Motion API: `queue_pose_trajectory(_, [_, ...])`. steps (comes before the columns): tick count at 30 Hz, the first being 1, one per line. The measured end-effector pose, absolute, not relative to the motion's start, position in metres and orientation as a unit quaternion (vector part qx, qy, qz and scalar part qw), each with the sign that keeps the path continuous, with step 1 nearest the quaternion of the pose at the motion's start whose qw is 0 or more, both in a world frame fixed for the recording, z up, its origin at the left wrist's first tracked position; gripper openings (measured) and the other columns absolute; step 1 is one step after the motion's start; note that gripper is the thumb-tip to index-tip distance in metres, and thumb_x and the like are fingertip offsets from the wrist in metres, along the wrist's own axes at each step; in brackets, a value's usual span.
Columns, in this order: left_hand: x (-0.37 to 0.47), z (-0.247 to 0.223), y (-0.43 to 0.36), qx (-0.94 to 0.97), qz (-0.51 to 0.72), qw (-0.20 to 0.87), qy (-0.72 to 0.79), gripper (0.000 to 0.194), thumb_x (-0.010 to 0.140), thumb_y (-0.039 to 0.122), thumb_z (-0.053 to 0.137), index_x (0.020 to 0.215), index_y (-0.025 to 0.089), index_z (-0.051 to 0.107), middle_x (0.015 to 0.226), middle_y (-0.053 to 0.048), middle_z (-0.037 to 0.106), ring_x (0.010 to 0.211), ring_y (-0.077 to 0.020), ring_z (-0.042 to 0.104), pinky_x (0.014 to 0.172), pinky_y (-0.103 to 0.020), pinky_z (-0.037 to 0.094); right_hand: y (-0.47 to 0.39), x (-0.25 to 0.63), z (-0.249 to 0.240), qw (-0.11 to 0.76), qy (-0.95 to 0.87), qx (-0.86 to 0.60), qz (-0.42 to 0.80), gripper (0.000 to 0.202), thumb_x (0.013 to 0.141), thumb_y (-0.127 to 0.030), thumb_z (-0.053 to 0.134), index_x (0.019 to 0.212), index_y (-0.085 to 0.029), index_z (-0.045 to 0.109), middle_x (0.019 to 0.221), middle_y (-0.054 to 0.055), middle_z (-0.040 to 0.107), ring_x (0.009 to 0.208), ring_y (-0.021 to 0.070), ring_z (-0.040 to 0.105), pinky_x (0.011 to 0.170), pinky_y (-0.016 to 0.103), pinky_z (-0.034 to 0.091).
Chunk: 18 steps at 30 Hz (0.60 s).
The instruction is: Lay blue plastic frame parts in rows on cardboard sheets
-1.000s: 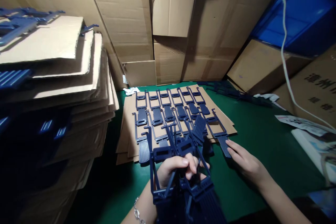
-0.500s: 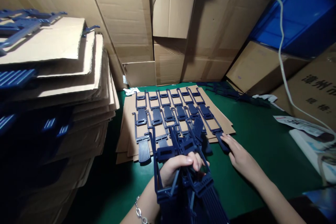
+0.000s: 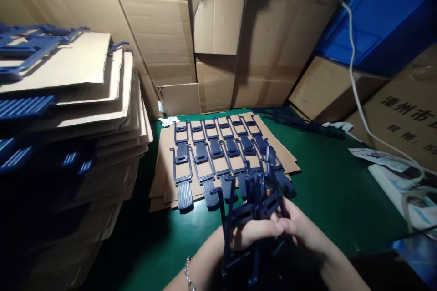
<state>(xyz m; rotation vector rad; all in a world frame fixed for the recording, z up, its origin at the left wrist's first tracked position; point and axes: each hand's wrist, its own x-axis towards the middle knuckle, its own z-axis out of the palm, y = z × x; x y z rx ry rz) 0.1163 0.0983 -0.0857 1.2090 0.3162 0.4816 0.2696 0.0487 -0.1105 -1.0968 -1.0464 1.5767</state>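
Observation:
A loose bunch of dark blue plastic frames (image 3: 244, 213), each with a slotted crossbar, is gripped by my left hand (image 3: 251, 235), its thumb lying across them. My right hand (image 3: 298, 225) has closed on the right side of the same bunch, thumb tip against the left thumb; its other fingers are mostly hidden behind the parts. Beyond the hands, two rows of similar frames with ribbed paddle ends (image 3: 185, 196) lie side by side on a cardboard sheet (image 3: 164, 163). The bunch covers part of the front row at the right.
At left rises a tall stack of cardboard sheets (image 3: 118, 113) with blue frames between layers. More dark parts (image 3: 290, 118) lie at the back right of the green table (image 3: 321, 163). Cardboard boxes (image 3: 218, 18), a blue bin (image 3: 375, 22) and a white cable (image 3: 355, 77) border the area.
My right hand has left the frame at the right end of the front row and come to the bunch. The left hand and bunch have shifted to the right.

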Motion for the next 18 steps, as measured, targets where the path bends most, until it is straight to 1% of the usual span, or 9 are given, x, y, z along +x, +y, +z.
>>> queue_pose_trajectory(1, [0.116, -0.086, 0.097, 0.558, 0.225, 0.78, 0.172, 0.024, 0.073, 0.036, 0.058, 0.063, 0.015, 0.054, 0.069, -0.001, 0.051, 0.068, -0.0152, 0.049, 0.071, -0.03, 0.041, 0.049, 0.268, -0.11, 0.463, -0.422, -0.455, 0.634, 0.058, 0.059, -0.046, 0.074, 0.104, -0.017, 0.053, 0.077, 0.003, 0.061, 0.074, 0.018, 0.058, 0.074, 0.033, 0.048])
queue_pose_trajectory(3, [0.115, -0.086, 0.092, 0.557, 0.238, 0.763, 0.224, 0.025, 0.073, 0.038, 0.059, 0.065, 0.015, 0.056, 0.069, -0.002, 0.053, 0.068, -0.0156, 0.051, 0.07, -0.03, 0.042, 0.048, 0.265, -0.108, 0.46, -0.416, -0.469, 0.629, 0.056, 0.06, -0.039, 0.075, 0.107, -0.018, 0.052, 0.09, 0.006, 0.062, 0.087, 0.021, 0.058, 0.08, 0.035, 0.047])
queue_pose_trajectory(6, [0.115, -0.082, 0.086, 0.552, 0.268, 0.746, 0.257, 0.027, 0.076, 0.039, 0.057, 0.067, 0.014, 0.059, 0.067, -0.003, 0.057, 0.069, -0.0183, 0.054, 0.071, -0.032, 0.044, 0.046, 0.261, -0.1, 0.452, -0.403, -0.481, 0.634, 0.051, 0.063, -0.04, 0.073, 0.105, -0.017, 0.053, 0.098, 0.009, 0.062, 0.092, 0.0224, 0.058, 0.083, 0.037, 0.047])
queue_pose_trajectory(7, [0.116, -0.08, 0.084, 0.545, 0.281, 0.747, 0.255, 0.027, 0.077, 0.04, 0.056, 0.071, 0.014, 0.061, 0.071, -0.004, 0.059, 0.072, -0.0198, 0.056, 0.073, -0.033, 0.044, 0.046, 0.26, -0.097, 0.457, -0.4, -0.48, 0.634, 0.049, 0.065, -0.041, 0.072, 0.103, -0.017, 0.054, 0.099, 0.009, 0.062, 0.093, 0.0221, 0.058, 0.085, 0.037, 0.046])
queue_pose_trajectory(10, [0.12, -0.079, 0.08, 0.539, 0.329, 0.73, 0.262, 0.027, 0.079, 0.037, 0.055, 0.09, 0.014, 0.063, 0.09, -0.007, 0.062, 0.087, -0.0241, 0.057, 0.083, -0.038, 0.043, 0.046, 0.256, -0.093, 0.486, -0.392, -0.464, 0.628, 0.044, 0.071, -0.042, 0.067, 0.105, -0.017, 0.053, 0.105, 0.009, 0.061, 0.099, 0.0227, 0.056, 0.092, 0.041, 0.041])
queue_pose_trajectory(13, [0.126, -0.085, 0.079, 0.562, 0.385, 0.666, 0.302, 0.031, 0.075, 0.032, 0.06, 0.103, 0.018, 0.059, 0.104, -0.008, 0.058, 0.097, -0.0265, 0.053, 0.09, -0.04, 0.038, 0.047, 0.248, -0.092, 0.499, -0.396, -0.492, 0.593, 0.048, 0.068, -0.037, 0.069, 0.109, -0.018, 0.052, 0.109, 0.01, 0.059, 0.104, 0.0256, 0.054, 0.093, 0.044, 0.04])
queue_pose_trajectory(15, [0.128, -0.09, 0.079, 0.582, 0.416, 0.614, 0.333, 0.036, 0.072, 0.03, 0.063, 0.105, 0.019, 0.057, 0.105, -0.008, 0.055, 0.098, -0.0274, 0.05, 0.091, -0.041, 0.037, 0.047, 0.241, -0.092, 0.513, -0.397, -0.514, 0.561, 0.048, 0.066, -0.035, 0.07, 0.108, -0.018, 0.052, 0.109, 0.01, 0.059, 0.102, 0.0263, 0.054, 0.093, 0.044, 0.041])
queue_pose_trajectory(16, [0.128, -0.091, 0.078, 0.59, 0.429, 0.591, 0.345, 0.039, 0.069, 0.028, 0.065, 0.106, 0.019, 0.056, 0.104, -0.008, 0.053, 0.098, -0.0276, 0.048, 0.09, -0.04, 0.036, 0.046, 0.238, -0.093, 0.525, -0.393, -0.52, 0.547, 0.047, 0.065, -0.035, 0.07, 0.106, -0.018, 0.053, 0.108, 0.01, 0.06, 0.1, 0.0261, 0.056, 0.092, 0.043, 0.042])
queue_pose_trajectory(18, [0.128, -0.09, 0.076, 0.602, 0.443, 0.559, 0.357, 0.045, 0.064, 0.024, 0.068, 0.107, 0.019, 0.054, 0.106, -0.009, 0.046, 0.1, -0.0281, 0.044, 0.091, -0.039, 0.035, 0.044, 0.234, -0.098, 0.557, -0.379, -0.525, 0.521, 0.046, 0.066, -0.042, 0.067, 0.103, -0.019, 0.053, 0.103, 0.009, 0.061, 0.094, 0.0258, 0.058, 0.09, 0.042, 0.044])
